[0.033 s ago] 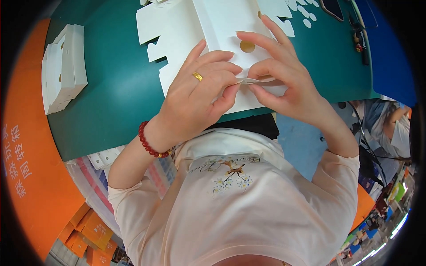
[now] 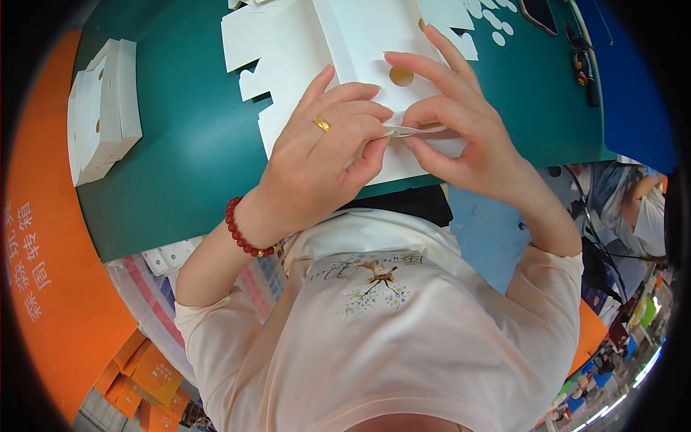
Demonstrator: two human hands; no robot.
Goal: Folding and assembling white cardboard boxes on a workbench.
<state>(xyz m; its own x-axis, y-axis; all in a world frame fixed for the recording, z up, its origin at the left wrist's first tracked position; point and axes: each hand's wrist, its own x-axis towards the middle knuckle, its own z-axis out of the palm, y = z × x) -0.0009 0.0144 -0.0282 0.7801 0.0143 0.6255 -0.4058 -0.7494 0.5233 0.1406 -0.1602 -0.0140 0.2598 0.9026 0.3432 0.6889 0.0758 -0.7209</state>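
A white cardboard box blank (image 2: 288, 43) with notched flaps lies partly folded on the green table top, close to my body. My left hand (image 2: 320, 144), with a gold ring and a red bead bracelet, pinches the raised near edge of the cardboard between thumb and fingers. On the same edge, just to the right, my right hand (image 2: 461, 119) grips with thumb and index finger while its other fingers stretch upward. A round tan spot (image 2: 402, 75) shows on the panel beyond the fingers. The fingertips hide part of the pinched fold.
A folded white box (image 2: 108, 111) stands at the table's left edge. White oval cut-outs (image 2: 498, 36) and a phone (image 2: 538, 14) lie at the far right, near a dark pen-like item (image 2: 592, 83). Orange crates (image 2: 147, 374) are at lower left; another person's arm (image 2: 637, 194) shows at right.
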